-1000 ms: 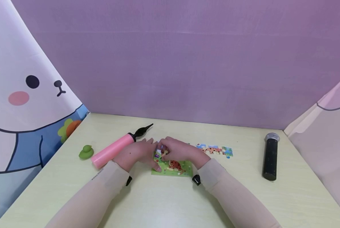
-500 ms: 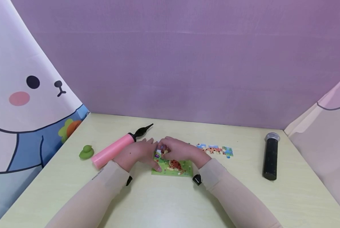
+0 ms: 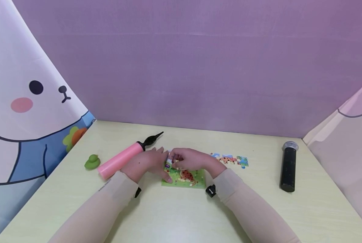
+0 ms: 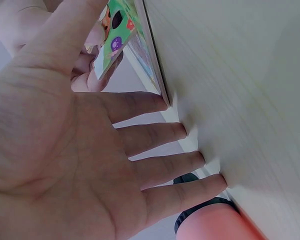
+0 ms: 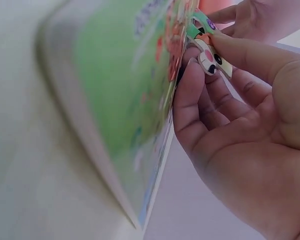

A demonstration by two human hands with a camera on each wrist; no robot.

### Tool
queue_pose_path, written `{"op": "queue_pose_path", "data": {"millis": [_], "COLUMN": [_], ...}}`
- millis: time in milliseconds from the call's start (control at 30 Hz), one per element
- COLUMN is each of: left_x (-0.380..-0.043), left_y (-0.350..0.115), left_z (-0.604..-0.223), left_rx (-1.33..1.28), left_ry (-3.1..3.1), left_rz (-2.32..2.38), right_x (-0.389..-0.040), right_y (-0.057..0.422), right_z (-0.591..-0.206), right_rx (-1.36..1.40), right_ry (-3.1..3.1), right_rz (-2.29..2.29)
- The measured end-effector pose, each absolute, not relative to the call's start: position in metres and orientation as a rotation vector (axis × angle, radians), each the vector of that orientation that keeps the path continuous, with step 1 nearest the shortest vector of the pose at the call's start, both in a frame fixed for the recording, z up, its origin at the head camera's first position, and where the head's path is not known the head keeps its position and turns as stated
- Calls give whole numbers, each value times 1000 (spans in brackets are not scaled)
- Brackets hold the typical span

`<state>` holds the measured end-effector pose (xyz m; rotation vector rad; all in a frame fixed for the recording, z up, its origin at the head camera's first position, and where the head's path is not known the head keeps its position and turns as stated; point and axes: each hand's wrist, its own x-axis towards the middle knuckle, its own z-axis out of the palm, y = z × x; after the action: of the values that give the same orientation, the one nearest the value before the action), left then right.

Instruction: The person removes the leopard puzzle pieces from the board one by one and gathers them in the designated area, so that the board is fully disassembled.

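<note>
Straight, spread fingers on the left hand (image 3: pixel 148 162) grip nothing, while the right hand (image 3: pixel 191 159) pinches a puzzle piece (image 5: pixel 206 50) between thumb and index finger. From the left, a cartoon cloth (image 3: pixel 20 128) hangs beside the table (image 3: pixel 174 216), where a green duck (image 3: pixel 92 162) sits near the lower end of a pink pump (image 3: pixel 120 160). The pump lies slantwise, its black nozzle (image 3: pixel 150 140) pointing to the upper right. Just beside it, the left hand's fingertips meet the table, the index tip at the edge of the board (image 3: pixel 181 185); the thumb reaches onto the board's left side. The board lies flat in front of the person, green along its near side, with a spotted animal pictured on it. Over its upper left part, the right hand holds the piece tilted, the thumb on the printed face, which shows an eye, a pink cheek and a purple flower; whether the piece touches the board cannot be told. The other right fingers are bent behind it. Right of that hand lies a row of loose pieces (image 3: pixel 228 159), and well apart, a black cylinder (image 3: pixel 288 168) with a silver end near a pale cloth (image 3: pixel 347 152).
</note>
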<state>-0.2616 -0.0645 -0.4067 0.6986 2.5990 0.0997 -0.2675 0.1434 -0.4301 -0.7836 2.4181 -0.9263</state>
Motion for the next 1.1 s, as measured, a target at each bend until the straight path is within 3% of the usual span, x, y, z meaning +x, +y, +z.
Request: {"op": "queue_pose_path", "data": {"millis": [300,1100], "left_x": [-262,-259], "left_y": [-64,-63], "left_z": [-406,-406], "left_rx": [703,646], "left_ry": [2600,2619], "left_rz": [109,113], "right_x": [-271,-269], "right_y": [151,228], "right_z": [-432,-403], "right_rx": [-612,-496], "right_ry": [2272,2417], "right_rz": [-1213,-1280]}}
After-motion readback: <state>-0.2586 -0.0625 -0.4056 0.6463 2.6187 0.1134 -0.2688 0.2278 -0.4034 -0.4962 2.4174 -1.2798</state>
